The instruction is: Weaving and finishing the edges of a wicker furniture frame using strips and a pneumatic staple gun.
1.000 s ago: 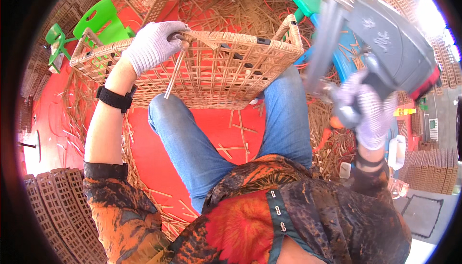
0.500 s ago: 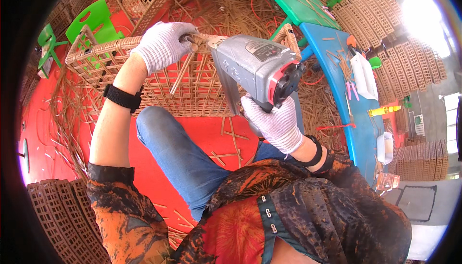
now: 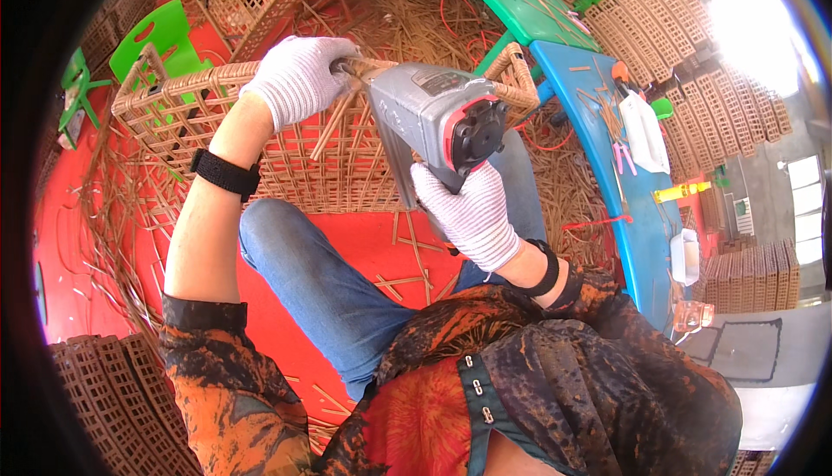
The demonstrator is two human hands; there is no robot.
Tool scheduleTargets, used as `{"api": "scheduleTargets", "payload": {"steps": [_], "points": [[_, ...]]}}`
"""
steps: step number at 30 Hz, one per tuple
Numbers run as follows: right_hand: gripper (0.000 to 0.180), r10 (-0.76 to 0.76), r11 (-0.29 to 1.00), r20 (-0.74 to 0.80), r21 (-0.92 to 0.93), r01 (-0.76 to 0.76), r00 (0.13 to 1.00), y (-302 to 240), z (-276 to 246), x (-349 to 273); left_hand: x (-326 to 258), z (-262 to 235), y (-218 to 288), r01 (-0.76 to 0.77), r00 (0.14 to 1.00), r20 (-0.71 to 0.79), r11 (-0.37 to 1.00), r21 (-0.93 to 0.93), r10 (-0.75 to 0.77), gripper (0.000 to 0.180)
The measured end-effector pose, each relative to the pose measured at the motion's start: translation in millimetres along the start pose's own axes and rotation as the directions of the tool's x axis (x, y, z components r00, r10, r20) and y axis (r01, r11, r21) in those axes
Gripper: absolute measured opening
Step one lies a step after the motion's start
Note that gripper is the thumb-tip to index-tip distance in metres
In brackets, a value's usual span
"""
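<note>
The right hand [image 3: 472, 216] grasps the grey power tool [image 3: 433, 116] by its handle, while the left hand [image 3: 299, 77] is clenched on the woven basket [image 3: 286, 155] rim at the tool's nose.

A basket-weaving workshop: loose cane strips [image 3: 407, 21] litter the red floor [image 3: 69, 242] toward 12 o'clock, stacks of finished baskets [image 3: 676, 34] rise at 2 and at 7 o'clock, and a blue tabletop [image 3: 607, 129] at 3 o'clock carries tools.
</note>
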State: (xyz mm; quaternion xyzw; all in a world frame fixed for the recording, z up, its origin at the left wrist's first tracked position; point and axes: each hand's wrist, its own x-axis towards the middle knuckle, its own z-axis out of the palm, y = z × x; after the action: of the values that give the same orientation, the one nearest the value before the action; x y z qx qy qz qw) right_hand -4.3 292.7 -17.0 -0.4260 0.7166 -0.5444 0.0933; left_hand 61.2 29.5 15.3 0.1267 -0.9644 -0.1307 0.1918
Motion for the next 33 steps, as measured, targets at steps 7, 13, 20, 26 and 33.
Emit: {"api": "scheduleTargets", "payload": {"steps": [7,13,20,26,33], "points": [[0.017,-0.073,0.995,-0.021,-0.074,0.072,0.997,-1.9,8.6,-6.3,0.4,4.1,-1.8,0.009,1.0,-0.029,1.0,0.023,-0.009,0.028],[0.018,-0.072,0.995,-0.012,-0.069,0.071,0.997,-3.3,14.2,-10.0,2.3,5.2,-0.7,0.01,0.999,-0.041,1.0,0.024,-0.009,0.026],[0.017,-0.084,0.979,0.129,-0.174,0.105,0.988,2.0,14.4,-8.9,1.0,5.5,-7.7,-0.061,0.996,-0.061,0.998,0.019,0.062,0.025],[0.026,0.028,0.981,0.057,-0.194,-0.016,0.998,4.5,19.5,-7.1,-0.6,-3.1,2.8,-0.032,0.999,-0.021,0.999,0.032,0.033,0.022],[0.04,-0.037,0.997,0.053,-0.058,0.04,0.998,14.1,22.7,-12.5,-5.3,-4.2,7.1,-0.033,0.999,0.017,0.999,0.026,0.033,0.027]]}}
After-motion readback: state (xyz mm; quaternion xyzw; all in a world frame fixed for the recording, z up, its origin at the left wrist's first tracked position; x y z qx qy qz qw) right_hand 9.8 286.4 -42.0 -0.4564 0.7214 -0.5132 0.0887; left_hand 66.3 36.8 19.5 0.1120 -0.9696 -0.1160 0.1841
